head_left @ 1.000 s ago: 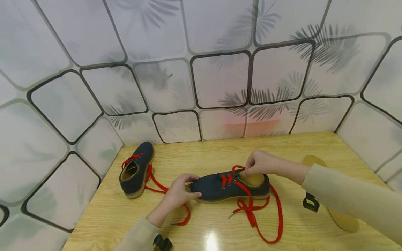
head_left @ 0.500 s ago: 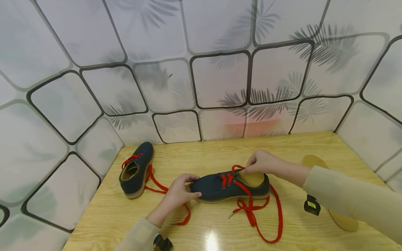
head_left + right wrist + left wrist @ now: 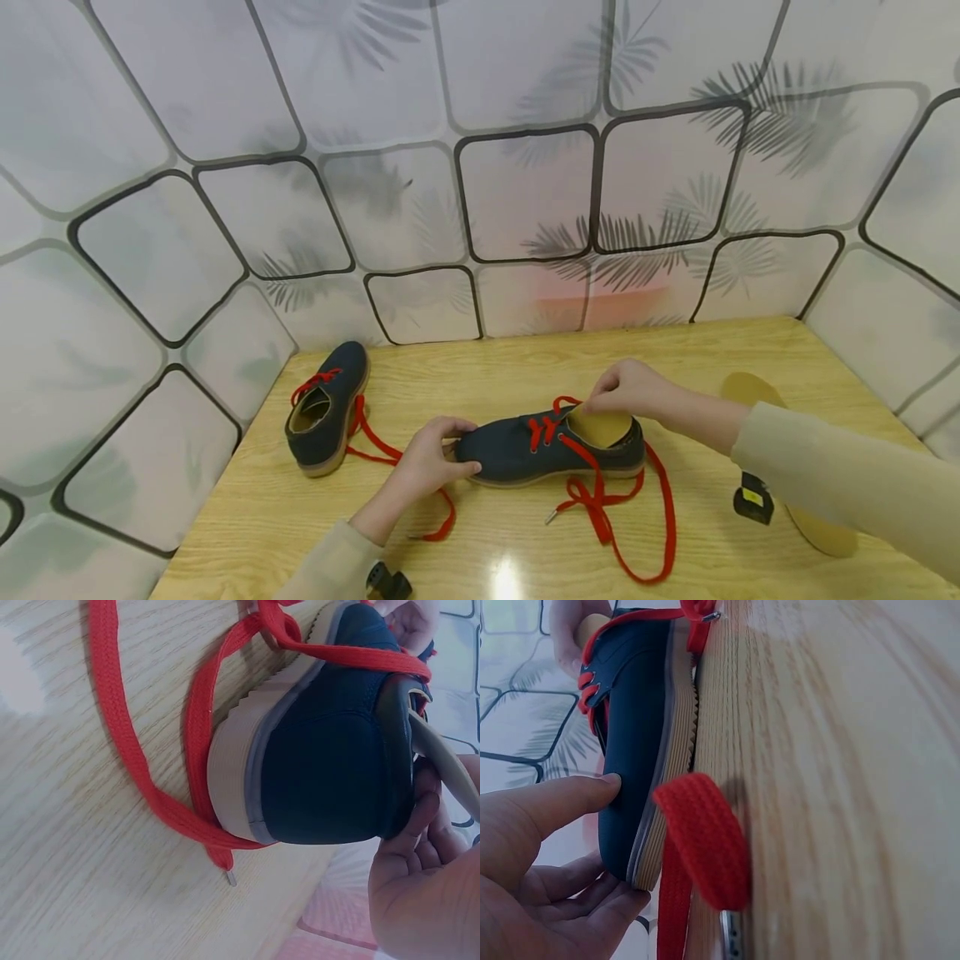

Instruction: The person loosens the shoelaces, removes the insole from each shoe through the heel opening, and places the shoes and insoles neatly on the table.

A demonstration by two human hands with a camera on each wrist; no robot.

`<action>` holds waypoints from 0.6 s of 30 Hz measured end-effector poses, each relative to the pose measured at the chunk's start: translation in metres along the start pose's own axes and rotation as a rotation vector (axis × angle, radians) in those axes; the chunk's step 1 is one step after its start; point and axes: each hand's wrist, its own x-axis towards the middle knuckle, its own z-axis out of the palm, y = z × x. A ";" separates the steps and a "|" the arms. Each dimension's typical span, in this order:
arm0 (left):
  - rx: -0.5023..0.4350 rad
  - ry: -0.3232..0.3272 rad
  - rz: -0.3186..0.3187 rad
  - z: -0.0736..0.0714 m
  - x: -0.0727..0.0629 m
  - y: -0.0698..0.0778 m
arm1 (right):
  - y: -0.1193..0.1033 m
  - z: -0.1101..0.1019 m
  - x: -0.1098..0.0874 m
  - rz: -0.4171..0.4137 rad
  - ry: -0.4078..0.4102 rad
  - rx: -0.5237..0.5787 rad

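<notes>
A navy shoe [image 3: 498, 454] with red laces lies sole down on the table, its toe to the left. My left hand [image 3: 431, 458] holds the toe between thumb and fingers; in the left wrist view the thumb [image 3: 581, 796] presses the upper. At the shoe's opening my right hand [image 3: 633, 387] pinches the edge of a tan insole [image 3: 606, 429], partly inside the shoe. In the right wrist view the insole [image 3: 444, 756] sticks out tilted above the collar. The front of the insole is hidden in the shoe.
A second navy shoe [image 3: 318, 443] stands at the left, one red lace trailing towards my left hand. Another tan insole [image 3: 750, 386] lies at the right, partly under my right sleeve. A long red lace [image 3: 670, 517] loops in front of the held shoe. Patterned walls bound the wooden table.
The insole's heel end has risen a little out of the shoe opening with my right hand. My left hand and the shoe stay put.
</notes>
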 end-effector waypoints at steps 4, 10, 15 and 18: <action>0.000 -0.001 0.001 0.000 0.000 0.000 | 0.002 -0.001 -0.001 0.017 0.026 0.002; -0.010 -0.007 -0.002 -0.001 0.000 0.000 | 0.002 -0.003 -0.004 0.015 0.053 -0.028; -0.010 -0.006 -0.007 -0.001 -0.002 -0.001 | 0.001 -0.006 -0.006 0.020 0.053 -0.069; -0.012 -0.007 -0.007 0.000 -0.002 -0.001 | 0.001 -0.007 -0.007 0.029 0.047 -0.067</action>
